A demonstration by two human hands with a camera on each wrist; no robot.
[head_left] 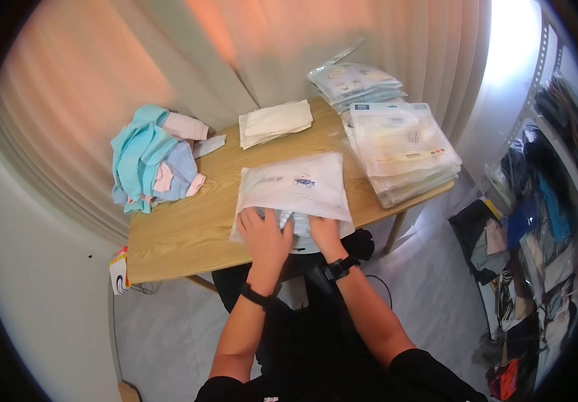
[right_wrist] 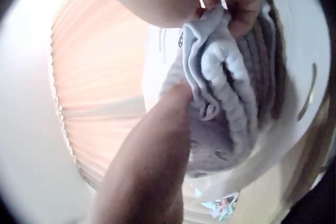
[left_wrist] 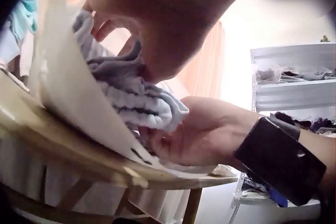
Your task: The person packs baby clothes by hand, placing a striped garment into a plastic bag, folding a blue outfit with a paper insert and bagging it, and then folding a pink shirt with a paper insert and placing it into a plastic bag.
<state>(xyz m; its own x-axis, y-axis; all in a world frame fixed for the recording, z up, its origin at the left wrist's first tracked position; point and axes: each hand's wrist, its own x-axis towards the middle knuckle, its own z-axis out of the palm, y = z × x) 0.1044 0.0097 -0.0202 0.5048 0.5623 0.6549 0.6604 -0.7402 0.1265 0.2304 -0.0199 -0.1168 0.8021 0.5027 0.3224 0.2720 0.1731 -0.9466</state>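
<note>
A white plastic bag [head_left: 279, 191] with a small blue cartoon print lies near the table's front edge, its mouth facing me. Inside the mouth is a folded pale blue-grey garment [right_wrist: 223, 82] with a gathered, ribbed edge. My left hand [head_left: 267, 238] reaches into the bag, fingers and thumb about the garment's folds in the left wrist view; its fingertips are partly hidden by the cloth. At the right side of the mouth, my right hand [head_left: 326, 233] pinches the garment's near edge between thumb and fingers. Both wrists wear black straps.
On the wooden table [head_left: 168, 244] a heap of turquoise, blue and pink clothes [head_left: 148, 157] lies left. Flat cream sheets [head_left: 275, 124] lie at the back. Packed plastic bags [head_left: 403, 144] are stacked right. Curtains hang behind; shelves of clothes [head_left: 533, 221] stand far right.
</note>
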